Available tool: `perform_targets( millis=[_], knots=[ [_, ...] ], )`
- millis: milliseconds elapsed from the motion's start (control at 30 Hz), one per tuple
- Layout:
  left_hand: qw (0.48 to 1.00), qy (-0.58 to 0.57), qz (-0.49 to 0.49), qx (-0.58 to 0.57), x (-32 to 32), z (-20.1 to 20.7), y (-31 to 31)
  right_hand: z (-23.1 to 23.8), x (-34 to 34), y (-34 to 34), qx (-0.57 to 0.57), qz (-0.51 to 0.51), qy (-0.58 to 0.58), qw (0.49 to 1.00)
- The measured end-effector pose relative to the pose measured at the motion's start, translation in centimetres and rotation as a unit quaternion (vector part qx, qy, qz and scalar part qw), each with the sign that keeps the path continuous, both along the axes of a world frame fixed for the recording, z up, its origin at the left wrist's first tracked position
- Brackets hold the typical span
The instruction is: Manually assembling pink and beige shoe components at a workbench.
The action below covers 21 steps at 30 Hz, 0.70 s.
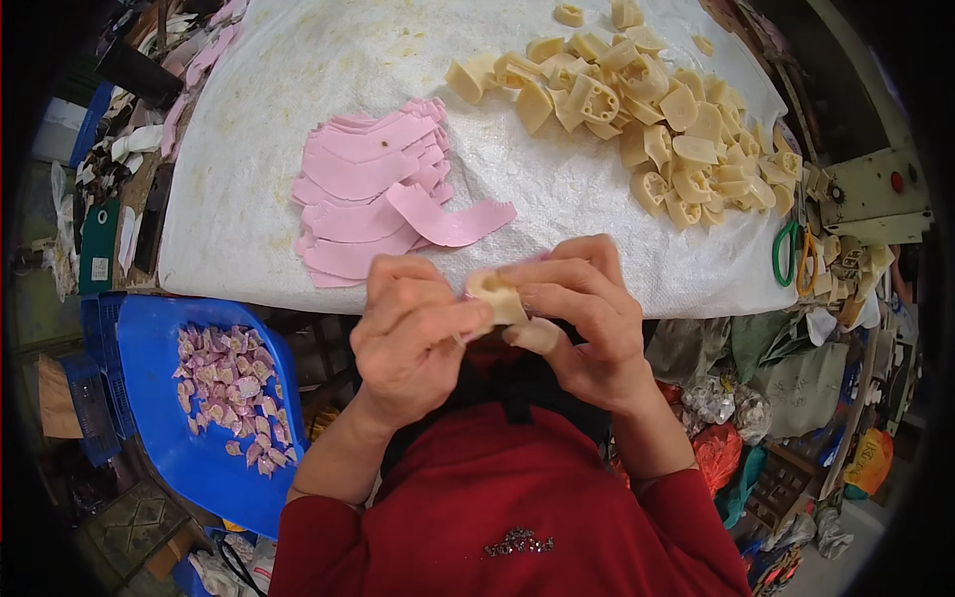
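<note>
Just past the table's front edge, my left hand (410,336) and my right hand (587,323) pinch a cream shoe heel (495,296) between them. A bit of pink shows at its edges, partly hidden by my fingers. Straight ahead lies an overlapping stack of curved pink strips (358,159), with one loose strip (453,220) crossing its right side. A heap of bare cream heels (696,124), some showing hollow undersides, spreads over the right part of the table. To the left, a blue plastic tub (224,473) holds many small pink-covered heels (234,388).
White woven sheeting (269,99) covers the table. Green-handled scissors (785,253) and orange-handled scissors (808,261) hang at its right edge, near a grey-green machine housing (875,196). Plastic bags and scraps crowd below on the right. Clutter lines the left side.
</note>
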<state>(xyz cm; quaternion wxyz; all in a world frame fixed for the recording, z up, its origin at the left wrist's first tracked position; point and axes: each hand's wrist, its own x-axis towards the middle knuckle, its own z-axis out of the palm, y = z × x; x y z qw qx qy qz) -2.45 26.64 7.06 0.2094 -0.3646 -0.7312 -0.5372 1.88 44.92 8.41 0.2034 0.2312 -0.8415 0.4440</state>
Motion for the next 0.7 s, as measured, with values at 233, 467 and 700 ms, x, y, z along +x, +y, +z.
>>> perform_targets(
  millis=[233, 467, 700],
  knots=[
    [0.991, -0.061, -0.035, 0.112, 0.3, -0.1, -0.4, -2.4, 2.5, -1.0, -0.379, -0.033, -0.252, 0.89],
    [0.985, -0.078, -0.14, 0.069, 1.1, 0.2, 0.4, -1.2, 3.2, -1.5, -0.486, 0.009, -0.279, 0.828],
    [0.987, 0.103, -0.006, -0.124, 1.0, 0.7, 1.8, -1.2, 3.0, -2.5, -0.461, -0.041, -0.287, 0.839]
  ],
)
